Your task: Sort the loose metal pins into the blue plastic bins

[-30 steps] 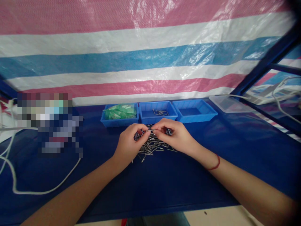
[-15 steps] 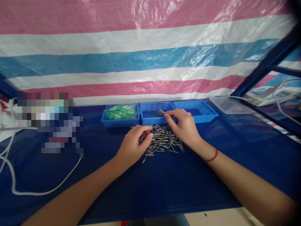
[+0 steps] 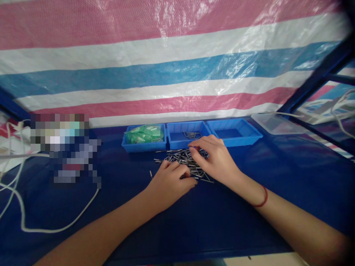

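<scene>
A loose pile of thin metal blind rivets point(image 3: 180, 157) lies on the blue tabletop point(image 3: 177, 229). At its near side, my left hand point(image 3: 172, 181) rests low with curled fingers over the rivets and the thumb apart from the index finger. My right hand point(image 3: 213, 157) hovers at the pile's right side, its thumb and index finger slightly apart and no rivet visible between them. Just behind the pile, the middle blue bin point(image 3: 187, 143) contains a small group of rivets point(image 3: 192, 135). Some of the pile is hidden under both hands.
The left blue bin point(image 3: 144, 148) holds a green plastic bag point(image 3: 144, 133). To the right stand another blue bin point(image 3: 235, 139) and a clear plastic lid point(image 3: 277, 124). White cables point(image 3: 41, 231) run along the left beside a blurred-out patch. A striped sheet point(image 3: 166, 77) hangs behind.
My right hand has come back from the middle bin to the pile, and the rivets it held are now in that bin. My left hand has moved right and nearer, its fingers lower over the pile.
</scene>
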Available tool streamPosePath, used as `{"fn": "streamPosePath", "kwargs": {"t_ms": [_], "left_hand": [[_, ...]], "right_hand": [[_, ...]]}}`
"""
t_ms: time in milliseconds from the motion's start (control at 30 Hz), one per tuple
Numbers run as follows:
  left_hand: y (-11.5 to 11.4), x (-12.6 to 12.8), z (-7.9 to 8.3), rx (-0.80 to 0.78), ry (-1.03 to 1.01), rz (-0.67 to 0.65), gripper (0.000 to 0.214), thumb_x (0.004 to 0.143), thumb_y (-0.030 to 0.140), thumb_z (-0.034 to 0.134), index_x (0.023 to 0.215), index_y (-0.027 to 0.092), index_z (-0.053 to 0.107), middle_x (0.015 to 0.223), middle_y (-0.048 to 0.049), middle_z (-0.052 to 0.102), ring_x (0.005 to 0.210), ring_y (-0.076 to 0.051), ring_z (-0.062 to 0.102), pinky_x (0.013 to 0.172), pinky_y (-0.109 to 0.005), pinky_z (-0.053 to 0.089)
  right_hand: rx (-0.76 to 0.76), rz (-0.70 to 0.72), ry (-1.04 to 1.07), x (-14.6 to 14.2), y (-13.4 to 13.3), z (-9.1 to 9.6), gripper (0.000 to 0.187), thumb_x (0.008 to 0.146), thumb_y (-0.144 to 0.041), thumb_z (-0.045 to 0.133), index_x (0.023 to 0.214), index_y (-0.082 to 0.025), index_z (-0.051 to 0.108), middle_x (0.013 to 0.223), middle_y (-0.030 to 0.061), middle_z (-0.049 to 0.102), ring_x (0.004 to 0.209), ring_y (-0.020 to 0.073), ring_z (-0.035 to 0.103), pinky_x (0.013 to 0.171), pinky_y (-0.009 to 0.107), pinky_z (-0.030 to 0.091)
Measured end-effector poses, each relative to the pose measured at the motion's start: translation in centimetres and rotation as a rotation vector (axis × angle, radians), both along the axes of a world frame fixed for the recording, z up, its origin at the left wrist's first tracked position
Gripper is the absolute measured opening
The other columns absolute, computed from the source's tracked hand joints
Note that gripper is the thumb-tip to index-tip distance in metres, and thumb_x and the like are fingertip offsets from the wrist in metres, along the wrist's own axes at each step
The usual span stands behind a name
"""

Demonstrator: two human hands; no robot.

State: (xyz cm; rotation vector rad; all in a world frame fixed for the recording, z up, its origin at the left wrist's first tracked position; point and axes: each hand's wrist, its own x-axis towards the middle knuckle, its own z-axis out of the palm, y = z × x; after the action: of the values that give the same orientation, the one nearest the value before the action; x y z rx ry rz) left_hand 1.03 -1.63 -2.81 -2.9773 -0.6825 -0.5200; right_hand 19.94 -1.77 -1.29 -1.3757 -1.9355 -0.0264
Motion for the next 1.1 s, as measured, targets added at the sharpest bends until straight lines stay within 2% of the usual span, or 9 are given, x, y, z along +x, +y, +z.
{"fn": "streamPosePath", "kwargs": {"t_ms": [167,367,533,600,700,833,967,1100], "left_hand": [[0.0,0.2,-0.3,0.012,0.014,0.007,0.009,0.090,0.029,0.058,0.090,0.024,0.066,0.088,0.0020,0.062,0.084,-0.015,0.050,0.073,-0.033,0.027],[-0.1,0.2,-0.2,-0.070,0.031,0.037,0.015,0.092,0.031,0.055,0.087,0.021,0.064,0.087,0.0000,0.062,0.084,-0.016,0.051,0.075,-0.034,0.029],[0.3,-0.1,0.4,-0.113,-0.143,0.075,0.017,0.096,0.026,0.046,0.091,0.019,0.060,0.097,-0.0030,0.063,0.093,-0.019,0.054,0.080,-0.035,0.034],[0.7,-0.5,1.0,-0.184,-0.276,0.100,0.017,0.097,0.023,0.042,0.094,0.019,0.058,0.098,-0.0038,0.064,0.094,-0.017,0.056,0.084,-0.033,0.037],[1.3,-1.0,1.4,-0.310,-0.423,0.135,0.014,0.095,0.022,0.044,0.092,0.018,0.057,0.091,-0.0032,0.063,0.086,-0.015,0.058,0.079,-0.028,0.042],[1.6,-0.9,0.7,-0.495,-0.567,0.196,0.008,0.090,0.021,0.053,0.089,0.019,0.060,0.087,-0.0021,0.063,0.082,-0.014,0.059,0.075,-0.025,0.044],[1.5,-0.3,-0.4,-0.763,-0.812,0.264,0.009,0.085,0.023,0.060,0.093,0.019,0.059,0.086,-0.0009,0.065,0.080,-0.013,0.062,0.075,-0.024,0.047],[1.1,0.2,-0.3,-0.928,-1.053,0.271,0.015,0.078,0.026,0.068,0.088,0.018,0.059,0.082,-0.0004,0.066,0.075,-0.013,0.063,0.071,-0.023,0.049]], "right_hand": [[-0.040,0.070,0.002,-0.2,-0.1,-0.4,0.015,0.088,-0.023,0.052,0.086,-0.019,0.066,0.084,0.0035,0.069,0.081,0.0201,0.057,0.077,0.035,0.037],[-0.045,0.087,0.019,-0.4,-0.1,-0.3,0.014,0.088,-0.021,0.053,0.081,-0.020,0.065,0.082,0.0027,0.069,0.079,0.0195,0.058,0.078,0.036,0.038],[-0.098,0.230,0.224,-0.7,-0.7,0.3,0.018,0.090,-0.023,0.051,0.077,-0.019,0.063,0.078,0.0024,0.068,0.075,0.0166,0.059,0.075,0.032,0.042],[-0.190,0.277,0.329,-1.0,-1.1,0.6,0.020,0.091,-0.026,0.050,0.077,-0.019,0.062,0.078,0.0025,0.068,0.074,0.0157,0.060,0.071,0.029,0.045],[-0.318,0.301,0.405,-1.6,-1.4,0.5,0.020,0.091,-0.031,0.050,0.082,-0.019,0.063,0.080,0.0028,0.067,0.073,0.0156,0.060,0.069,0.028,0.046],[-0.426,0.314,0.563,-2.0,-1.1,-0.4,0.019,0.088,-0.035,0.054,0.086,-0.019,0.064,0.081,0.0033,0.068,0.073,0.0158,0.062,0.067,0.028,0.048],[-0.473,0.326,0.670,-2.2,-0.8,-1.0,0.019,0.083,-0.037,0.059,0.085,-0.019,0.064,0.078,0.0027,0.068,0.069,0.0152,0.062,0.064,0.028,0.049],[-0.451,0.325,0.728,-2.4,-1.0,-0.9,0.015,0.079,-0.034,0.062,0.084,-0.020,0.064,0.079,0.0024,0.069,0.069,0.0144,0.063,0.064,0.028,0.050]]}}
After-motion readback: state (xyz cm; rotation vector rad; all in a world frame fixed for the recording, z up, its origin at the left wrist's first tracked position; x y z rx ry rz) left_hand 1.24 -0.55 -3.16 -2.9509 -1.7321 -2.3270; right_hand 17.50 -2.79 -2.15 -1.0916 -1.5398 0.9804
